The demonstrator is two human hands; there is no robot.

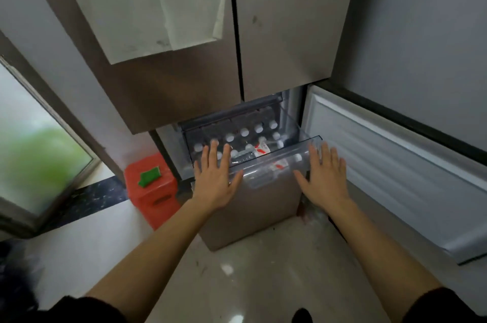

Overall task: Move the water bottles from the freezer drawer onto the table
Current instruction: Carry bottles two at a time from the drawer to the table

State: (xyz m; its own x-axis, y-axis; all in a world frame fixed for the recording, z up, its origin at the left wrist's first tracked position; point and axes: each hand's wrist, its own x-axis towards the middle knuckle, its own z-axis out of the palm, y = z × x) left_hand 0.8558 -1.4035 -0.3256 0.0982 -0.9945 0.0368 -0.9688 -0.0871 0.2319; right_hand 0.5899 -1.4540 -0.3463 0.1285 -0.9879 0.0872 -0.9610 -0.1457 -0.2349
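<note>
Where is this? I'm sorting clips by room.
Probably a home kitchen: a multi-door fridge with its freezer drawer of capped water bottles pulled out, tiled floor, and a window alongside.

I am standing in a home kitchen. A tall brown fridge [184, 80] with 2 upper doors fills my view, its lower freezer door [395, 164] swung open to my right. Pale glossy floor tiles [250, 283] lie underfoot, and a red plastic stool [152, 188] sits beside a window [34, 154].
</note>
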